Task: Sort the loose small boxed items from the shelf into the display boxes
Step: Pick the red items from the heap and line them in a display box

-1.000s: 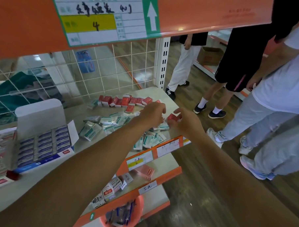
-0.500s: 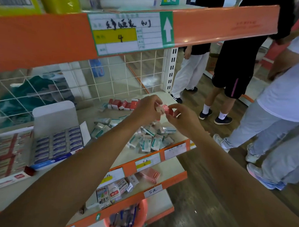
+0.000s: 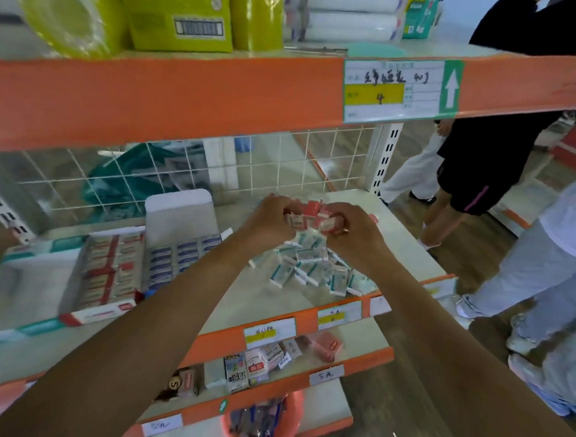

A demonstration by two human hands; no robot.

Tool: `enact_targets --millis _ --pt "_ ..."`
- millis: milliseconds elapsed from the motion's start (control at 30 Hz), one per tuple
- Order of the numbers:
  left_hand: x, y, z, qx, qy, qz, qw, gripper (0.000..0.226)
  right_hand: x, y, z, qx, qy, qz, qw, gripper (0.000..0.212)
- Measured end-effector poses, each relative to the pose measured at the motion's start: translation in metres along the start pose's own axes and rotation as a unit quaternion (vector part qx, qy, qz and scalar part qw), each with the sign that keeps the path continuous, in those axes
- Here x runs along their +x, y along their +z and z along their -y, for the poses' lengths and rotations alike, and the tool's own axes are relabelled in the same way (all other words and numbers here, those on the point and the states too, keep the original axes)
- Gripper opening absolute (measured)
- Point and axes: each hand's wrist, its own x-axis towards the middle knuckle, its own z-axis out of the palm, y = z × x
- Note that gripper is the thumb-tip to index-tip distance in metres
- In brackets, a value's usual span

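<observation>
Left hand (image 3: 269, 218) and right hand (image 3: 357, 236), fingers curled, jointly clasp small red boxes (image 3: 313, 216) above the shelf (image 3: 260, 303) | light, stiff, smooth card; probably scatter easily: squeeze row at both ends.

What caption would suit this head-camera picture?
Left hand and right hand hold small red boxes over loose teal-and-white boxes.

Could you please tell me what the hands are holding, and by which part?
A clutch of small red boxes, pressed between them: left hand at its left end, right hand at its right.
</observation>
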Motion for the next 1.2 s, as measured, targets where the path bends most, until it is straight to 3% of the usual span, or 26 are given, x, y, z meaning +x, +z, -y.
enact_targets --millis 167,367,567,1200 --pt "-0.014 -0.022 0.019 0.016 -0.016 0.003 1.0 0.042 -0.005 0.014 0.022 -0.021 -0.05 0.001 0.999 0.048" --pt "-0.033 -0.044 0.049 0.028 -0.02 0.02 0.999 0.035 0.002 0.043 0.047 -0.02 -0.063 0.014 0.998 0.038" --pt "-0.052 -0.072 0.064 0.019 -0.033 -0.011 0.999 0.034 0.001 0.065 0.075 -0.06 -0.101 0.056 0.992 0.055" --pt "-0.116 -0.153 0.14 0.096 -0.108 -0.059 0.988 0.031 -0.002 0.152 0.169 -0.079 -0.242 0.082 0.964 0.039"
